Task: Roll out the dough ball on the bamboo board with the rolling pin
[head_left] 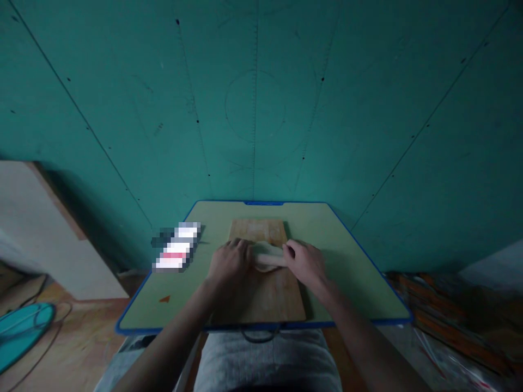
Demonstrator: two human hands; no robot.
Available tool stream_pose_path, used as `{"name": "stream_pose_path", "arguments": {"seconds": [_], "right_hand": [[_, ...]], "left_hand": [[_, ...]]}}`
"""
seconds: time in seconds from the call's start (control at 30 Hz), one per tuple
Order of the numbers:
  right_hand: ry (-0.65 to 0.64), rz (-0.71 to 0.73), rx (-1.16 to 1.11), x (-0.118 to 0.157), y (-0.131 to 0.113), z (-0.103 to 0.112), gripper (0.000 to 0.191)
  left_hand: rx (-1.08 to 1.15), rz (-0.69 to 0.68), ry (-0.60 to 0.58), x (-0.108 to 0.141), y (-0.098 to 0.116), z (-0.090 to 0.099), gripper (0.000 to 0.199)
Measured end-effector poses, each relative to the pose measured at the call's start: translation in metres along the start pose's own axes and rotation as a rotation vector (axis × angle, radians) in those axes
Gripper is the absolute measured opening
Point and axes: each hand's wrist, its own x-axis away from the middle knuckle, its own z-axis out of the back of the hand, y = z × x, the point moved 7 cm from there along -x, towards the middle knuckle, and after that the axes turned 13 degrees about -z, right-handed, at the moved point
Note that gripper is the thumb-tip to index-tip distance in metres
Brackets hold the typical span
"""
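Observation:
A light rolling pin [271, 261] lies crosswise over a thin, pale round of dough [266, 248]. Under them is a wooden board [281, 305], with whitish smears near its far end. My left hand [232, 260] closes round the pin's left end, knuckles up. At the opposite end, my right hand [305, 263] has its fingers curled round the pin. Some of the dough is hidden by the pin and my left hand.
The board rests on a pale green folding table [339, 283] with a blue rim. On its left are a pixelated phone-like object [177, 247] and a small orange triangle [164, 299]. A green wall [253, 109] rises behind, and a white panel [61, 234] leans at left.

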Motion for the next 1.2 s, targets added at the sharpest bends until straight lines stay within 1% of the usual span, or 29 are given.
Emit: {"name": "stream_pose_path", "arguments": {"seconds": [0.03,0.1,0.17,0.2,0.33,0.43,0.53,0.6,0.73,0.83,0.9,0.97,1.07,1.2], "right_hand": [[0.01,0.008,-0.002,0.001,0.001,-0.001,0.027],[0.015,0.022,0.0,0.002,0.002,-0.004,0.025],[-0.018,0.01,0.005,-0.002,0.003,-0.009,0.025],[-0.043,-0.004,0.008,-0.006,0.004,-0.011,0.025],[-0.124,-0.052,0.005,-0.03,0.006,-0.015,0.028],[-0.152,-0.111,-0.013,-0.048,0.009,-0.016,0.029],[-0.094,-0.152,-0.008,-0.063,0.011,-0.013,0.026],[-0.054,-0.154,0.004,-0.071,0.011,-0.013,0.023],[-0.022,-0.159,0.042,-0.088,0.013,-0.018,0.023],[0.018,-0.167,0.061,-0.096,0.013,-0.019,0.025],[0.032,-0.168,0.061,-0.097,0.013,-0.018,0.026],[0.04,-0.159,0.059,-0.093,0.012,-0.016,0.026],[0.034,-0.127,0.045,-0.08,0.009,-0.012,0.025],[-0.006,-0.1,0.003,-0.061,0.008,-0.012,0.023]], "left_hand": [[-0.026,-0.022,0.003,-0.002,0.002,0.0,0.028],[-0.078,-0.037,0.056,-0.005,0.006,0.004,0.027],[-0.118,-0.012,0.106,-0.01,0.006,0.006,0.027],[-0.133,-0.003,0.108,-0.012,0.005,0.005,0.027],[-0.174,0.011,0.06,-0.026,0.0,-0.001,0.031],[-0.179,-0.019,0.021,-0.037,-0.005,-0.005,0.031],[-0.16,-0.059,-0.013,-0.047,-0.009,-0.01,0.033],[-0.145,-0.057,-0.023,-0.055,-0.013,-0.014,0.034],[-0.115,0.02,-0.017,-0.072,-0.027,-0.019,0.035],[-0.098,0.072,-0.002,-0.084,-0.035,-0.02,0.033],[-0.094,0.085,0.008,-0.088,-0.037,-0.018,0.032],[-0.092,0.082,0.019,-0.086,-0.035,-0.017,0.032],[-0.097,0.073,0.036,-0.075,-0.029,-0.015,0.034],[-0.113,0.05,0.039,-0.054,-0.016,-0.01,0.041]]}}
